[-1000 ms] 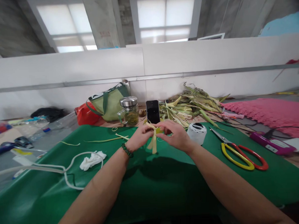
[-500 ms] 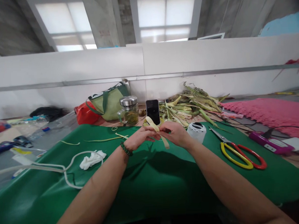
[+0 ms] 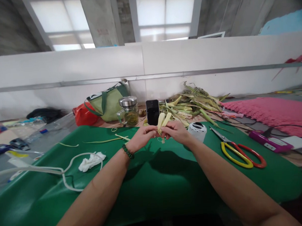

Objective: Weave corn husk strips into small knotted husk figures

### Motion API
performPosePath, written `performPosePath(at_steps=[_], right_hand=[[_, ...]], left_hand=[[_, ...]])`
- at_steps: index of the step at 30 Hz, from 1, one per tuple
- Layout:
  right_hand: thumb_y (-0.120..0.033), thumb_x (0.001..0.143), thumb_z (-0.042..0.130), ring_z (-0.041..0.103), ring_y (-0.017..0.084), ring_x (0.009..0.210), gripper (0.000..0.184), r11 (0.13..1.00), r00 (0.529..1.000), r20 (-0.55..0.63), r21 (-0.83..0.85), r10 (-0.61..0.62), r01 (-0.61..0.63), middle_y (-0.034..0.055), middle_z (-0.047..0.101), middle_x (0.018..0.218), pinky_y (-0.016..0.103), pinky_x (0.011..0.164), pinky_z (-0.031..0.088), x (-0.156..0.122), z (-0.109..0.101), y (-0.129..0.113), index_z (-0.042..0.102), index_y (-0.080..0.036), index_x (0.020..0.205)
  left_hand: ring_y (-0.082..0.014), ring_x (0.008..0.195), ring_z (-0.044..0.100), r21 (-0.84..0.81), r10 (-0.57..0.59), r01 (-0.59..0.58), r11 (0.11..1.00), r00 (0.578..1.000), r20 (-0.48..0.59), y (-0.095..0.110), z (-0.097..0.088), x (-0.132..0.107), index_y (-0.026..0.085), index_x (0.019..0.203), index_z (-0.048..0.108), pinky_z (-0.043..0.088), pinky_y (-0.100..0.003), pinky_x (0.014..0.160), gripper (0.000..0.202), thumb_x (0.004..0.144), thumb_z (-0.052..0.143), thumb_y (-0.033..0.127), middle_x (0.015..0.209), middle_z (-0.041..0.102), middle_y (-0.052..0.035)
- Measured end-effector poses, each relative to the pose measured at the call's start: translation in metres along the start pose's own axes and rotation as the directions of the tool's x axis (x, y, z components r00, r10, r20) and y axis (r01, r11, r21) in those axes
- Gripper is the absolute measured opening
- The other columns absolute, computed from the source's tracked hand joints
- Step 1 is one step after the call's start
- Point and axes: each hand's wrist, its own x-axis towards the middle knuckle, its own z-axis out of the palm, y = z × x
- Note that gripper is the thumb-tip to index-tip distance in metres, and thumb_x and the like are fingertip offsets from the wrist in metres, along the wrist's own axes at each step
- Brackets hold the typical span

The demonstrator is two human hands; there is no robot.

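Pale yellow husk (image 3: 161, 120) rises in two blades at twelve o'clock above the green mat (image 3: 169, 188), its base pinched by the fingertips of left hand (image 3: 142, 136) and right hand (image 3: 177, 131). It looks light, pliant, apt to split lengthwise; gentle hold at the gathered base suits best.

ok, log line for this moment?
left hand: pinching pale strip | right hand: pinching same strip | scissors: on green mat, right side | phone: upright beyond hands
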Motion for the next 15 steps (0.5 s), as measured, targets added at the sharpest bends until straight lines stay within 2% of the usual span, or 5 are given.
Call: performPosePath(at_steps=[3,5,9,12,15], right_hand=[[-0.033,0.073,0.053,0.050,0.007,0.040,0.029,0.999,0.999,-0.017,0.009,0.037,-0.037,0.0035,0.063,0.051,0.019,0.041,0.040,0.0013,-0.0008,-0.0002,0.064,-0.013,0.055],[-0.035,0.074,0.052,0.049,0.007,0.039,0.032,0.999,0.999,-0.013,0.010,0.042,-0.042,0.0040,0.063,0.051,0.019,0.041,0.039,0.0014,-0.0007,-0.0003,0.065,-0.013,0.055],[-0.036,0.074,0.052,0.041,0.006,0.036,0.035,0.997,0.997,-0.069,-0.078,-0.030,0.024,0.0004,0.054,0.042,0.019,0.039,0.032,-0.0001,-0.0013,-0.0020,0.060,-0.014,0.048],[-0.034,0.072,0.057,0.039,0.006,0.040,0.032,0.979,0.975,-0.166,-0.163,-0.145,0.118,-0.0013,0.050,0.042,0.019,0.040,0.029,-0.0015,-0.0027,-0.0041,0.058,-0.015,0.046],[-0.034,0.071,0.060,0.042,0.007,0.045,0.027,0.971,0.956,-0.214,-0.171,-0.201,0.166,-0.0006,0.055,0.048,0.020,0.043,0.031,-0.0019,-0.0029,-0.0041,0.063,-0.015,0.053]], left_hand=[[-0.0163,0.075,0.061,-0.011,0.044,-0.044,0.999,0.999,-0.016,-0.0020,0.0023,0.0008,0.011,0.085,0.071,0.047,-0.025,0.069,0.026,0.068,0.070,0.031,0.082,0.070,-0.0062],[-0.0159,0.072,0.061,-0.032,0.065,-0.066,0.997,0.998,-0.025,-0.0050,0.0040,0.0020,0.010,0.082,0.071,0.048,-0.025,0.068,0.028,0.065,0.073,0.033,0.077,0.070,-0.0063],[-0.0142,0.065,0.060,-0.004,0.044,-0.044,0.999,0.997,-0.064,-0.0069,0.0035,0.0032,0.011,0.072,0.071,0.047,-0.024,0.065,0.019,0.066,0.072,0.028,0.067,0.068,-0.0043],[-0.0137,0.062,0.061,-0.036,-0.008,0.008,0.999,1.000,-0.011,-0.0033,0.0006,0.0017,0.011,0.065,0.069,0.048,-0.024,0.065,0.014,0.065,0.072,0.025,0.064,0.069,-0.0039],[-0.0149,0.065,0.064,-0.158,-0.069,0.079,0.984,0.995,0.066,-0.0003,-0.0018,-0.0005,0.012,0.068,0.069,0.050,-0.026,0.069,0.017,0.063,0.075,0.027,0.066,0.071,-0.0046]])
